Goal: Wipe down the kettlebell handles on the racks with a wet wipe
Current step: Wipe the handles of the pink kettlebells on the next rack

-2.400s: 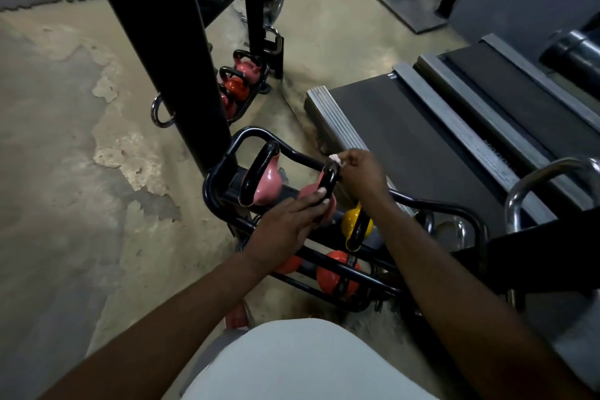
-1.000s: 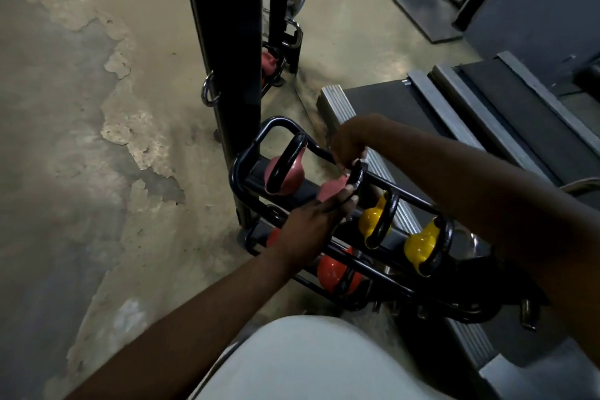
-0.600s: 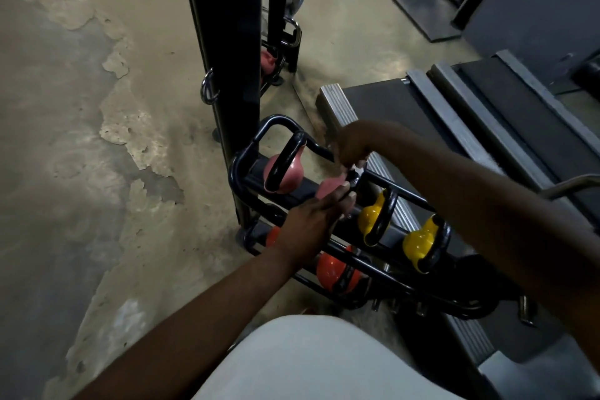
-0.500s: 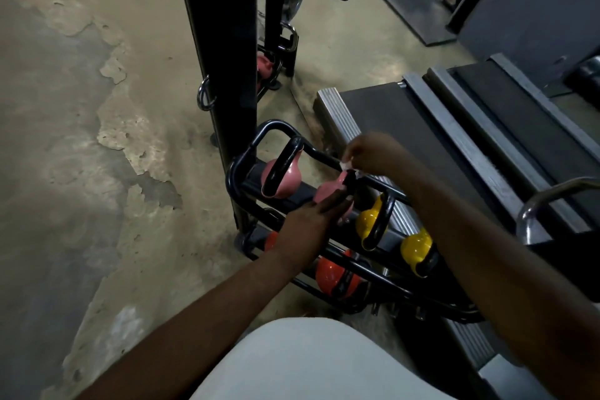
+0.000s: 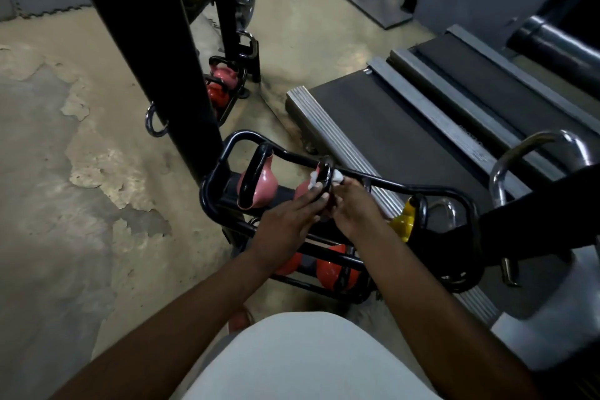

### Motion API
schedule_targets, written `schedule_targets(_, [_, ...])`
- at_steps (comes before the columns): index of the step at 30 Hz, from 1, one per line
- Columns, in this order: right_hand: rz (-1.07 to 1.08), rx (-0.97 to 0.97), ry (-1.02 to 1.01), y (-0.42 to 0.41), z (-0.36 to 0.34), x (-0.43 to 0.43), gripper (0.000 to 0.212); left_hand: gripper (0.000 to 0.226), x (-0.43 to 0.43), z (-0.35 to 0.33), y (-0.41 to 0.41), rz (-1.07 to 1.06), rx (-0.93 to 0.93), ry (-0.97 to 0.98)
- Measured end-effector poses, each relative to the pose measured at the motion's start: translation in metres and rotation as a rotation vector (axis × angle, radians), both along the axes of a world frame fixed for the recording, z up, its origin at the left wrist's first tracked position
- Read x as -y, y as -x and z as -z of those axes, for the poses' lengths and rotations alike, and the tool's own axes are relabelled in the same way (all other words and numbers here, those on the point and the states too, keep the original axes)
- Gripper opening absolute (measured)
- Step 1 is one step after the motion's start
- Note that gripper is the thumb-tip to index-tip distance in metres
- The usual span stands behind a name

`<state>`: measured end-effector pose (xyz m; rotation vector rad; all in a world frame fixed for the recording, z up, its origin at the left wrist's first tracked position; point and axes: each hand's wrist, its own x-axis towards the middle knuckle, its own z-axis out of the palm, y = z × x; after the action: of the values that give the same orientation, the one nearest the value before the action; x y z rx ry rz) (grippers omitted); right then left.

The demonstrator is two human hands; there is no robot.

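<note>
Concrete floor (image 5: 97,237); rack (image 5: 422,188): two pink kettlebells (image 5: 259,185), one wipe (image 5: 337,175).

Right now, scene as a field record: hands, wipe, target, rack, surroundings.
left hand: fingers against the black handle of the second pink kettlebell
right hand: pinches wet wipe at that handle
wet wipe: white, shows on both sides of the handle
rack: low, black; first pink kettlebell and yellow kettlebell on top, orange kettlebells below
beside rack: treadmill

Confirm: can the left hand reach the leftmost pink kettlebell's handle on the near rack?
Probably yes. The left hand is just right of the leftmost pink kettlebell's handle, which stands exposed; nothing lies between them.
</note>
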<state>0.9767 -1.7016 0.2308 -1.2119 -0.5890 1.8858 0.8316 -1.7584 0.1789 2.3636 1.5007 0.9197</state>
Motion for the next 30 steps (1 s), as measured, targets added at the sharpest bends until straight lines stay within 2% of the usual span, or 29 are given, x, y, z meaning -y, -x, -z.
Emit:
schedule_targets(3, [0.098, 0.229, -0.065, 0.002, -0.002, -0.004, 0.013, 0.058, 0.005, -0.001, -0.002, -0.016, 0.012, 0.007])
schedule_targets(5, [0.013, 0.493, -0.272, -0.003, -0.003, -0.009, 0.007, 0.067, 0.009, -0.002, 0.001, -0.026, -0.031, 0.012])
schedule_targets(8, [-0.342, 0.969, -0.637, -0.007, -0.025, -0.038, 0.011, 0.079, 0.016, 0.001, 0.003, 0.017, -0.097, -0.011])
schedule_targets(10, [-0.695, 1.266, -0.805, 0.003, -0.042, -0.072, 0.011, 0.077, 0.021, 0.004, 0.003, 0.064, -0.124, -0.031])
schedule_targets(13, [-1.25, 1.606, -0.889, 0.024, -0.057, -0.113, 0.014, 0.07, 0.026, 0.013, 0.004, 0.127, -0.181, -0.04])
schedule_targets(15, [-1.573, 1.656, -0.876, 0.042, -0.058, -0.12, 0.015, 0.072, 0.029, 0.018, 0.004, 0.126, -0.183, -0.004])
schedule_targets(17, [-1.848, 1.603, -0.821, 0.059, -0.059, -0.114, 0.009, 0.068, 0.031, 0.017, 0.002, 0.099, -0.14, -0.017])
schedule_targets(18, [-1.956, 1.579, -0.769, 0.067, -0.058, -0.112, 0.005, 0.065, 0.032, 0.016, 0.0, 0.089, -0.112, -0.024])
schedule_targets(20, [-2.05, 1.622, -0.689, 0.077, -0.054, -0.116, 0.014, 0.064, 0.033, 0.013, -0.002, 0.081, -0.075, -0.016])
schedule_targets(23, [-2.053, 1.777, -0.751, 0.084, -0.049, -0.118, 0.018, 0.07, 0.032, 0.012, -0.006, 0.063, -0.043, 0.025])
schedule_targets(25, [-2.122, 1.672, -0.726, 0.086, -0.048, -0.111, 0.012, 0.071, 0.031, 0.014, -0.008, 0.057, -0.044, 0.036])
schedule_targets(26, [-2.123, 1.608, -0.73, 0.084, -0.051, -0.105, 0.015, 0.07, 0.031, 0.015, -0.008, 0.056, -0.041, 0.035])
schedule_targets(28, [-1.949, 1.535, -0.806, 0.068, -0.059, -0.098, 0.019, 0.071, 0.032, 0.016, -0.008, 0.054, -0.033, 0.04])
schedule_targets(30, [-1.59, 1.51, -0.932, 0.04, -0.061, -0.097, 0.014, 0.072, 0.033, 0.012, -0.008, 0.033, -0.058, 0.039])
